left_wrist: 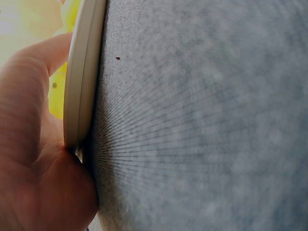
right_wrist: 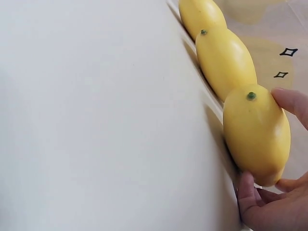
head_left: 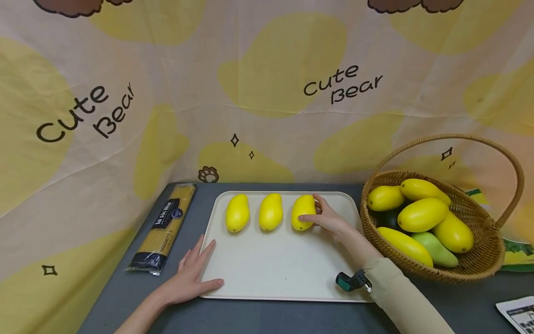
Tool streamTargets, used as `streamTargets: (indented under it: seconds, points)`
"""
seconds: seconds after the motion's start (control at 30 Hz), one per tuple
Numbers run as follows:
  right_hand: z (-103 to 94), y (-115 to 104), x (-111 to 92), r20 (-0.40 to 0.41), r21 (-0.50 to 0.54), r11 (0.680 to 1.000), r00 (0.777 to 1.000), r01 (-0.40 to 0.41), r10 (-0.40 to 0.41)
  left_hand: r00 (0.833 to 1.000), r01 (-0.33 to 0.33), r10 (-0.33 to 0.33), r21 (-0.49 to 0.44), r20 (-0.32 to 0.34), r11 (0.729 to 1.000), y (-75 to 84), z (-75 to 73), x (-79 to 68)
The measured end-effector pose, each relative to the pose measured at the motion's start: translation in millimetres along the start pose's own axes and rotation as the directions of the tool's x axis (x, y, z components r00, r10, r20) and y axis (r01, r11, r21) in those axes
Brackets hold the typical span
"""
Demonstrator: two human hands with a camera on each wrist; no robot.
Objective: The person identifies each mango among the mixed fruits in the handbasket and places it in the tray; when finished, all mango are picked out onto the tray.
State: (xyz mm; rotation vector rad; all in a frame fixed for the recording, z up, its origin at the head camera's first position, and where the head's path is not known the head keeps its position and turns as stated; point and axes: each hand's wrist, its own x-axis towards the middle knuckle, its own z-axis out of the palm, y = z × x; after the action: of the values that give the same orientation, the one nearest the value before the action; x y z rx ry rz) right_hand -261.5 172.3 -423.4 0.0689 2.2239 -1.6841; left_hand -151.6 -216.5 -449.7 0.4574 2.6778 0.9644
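Observation:
Three yellow mangoes lie in a row along the far side of a white tray [head_left: 275, 264]. My right hand [head_left: 331, 220] grips the rightmost mango [head_left: 301, 211], thumb on its near side and fingers round its far right end. The right wrist view shows that mango [right_wrist: 255, 134] between thumb and fingertips. To its left on the tray are the middle mango [head_left: 270, 212] and the left mango [head_left: 237, 213]. With fingers spread and straight, my left hand [head_left: 189, 276] rests at the tray's left edge. In the left wrist view its palm meets the tray's rim [left_wrist: 79, 96].
A wicker basket [head_left: 488, 260] with a tall handle stands right of the tray, holding several yellow mangoes, a green one [head_left: 435, 250] and a dark fruit [head_left: 387, 219]. A pack of spaghetti [head_left: 164, 227] lies at the left. A printed sheet [head_left: 517, 311] is at the lower right.

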Motion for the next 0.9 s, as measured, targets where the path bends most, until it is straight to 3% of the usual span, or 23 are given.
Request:
streamTargets:
  seconds: [0.9]
  points:
    - [-2.9, 1.0, -4.6, 0.011, 0.015, 1.0, 1.0, 0.01, -0.01, 1.0, -0.002, 0.002, 0.005, -0.016, 1.0, -2.5, 4.0, 0.9]
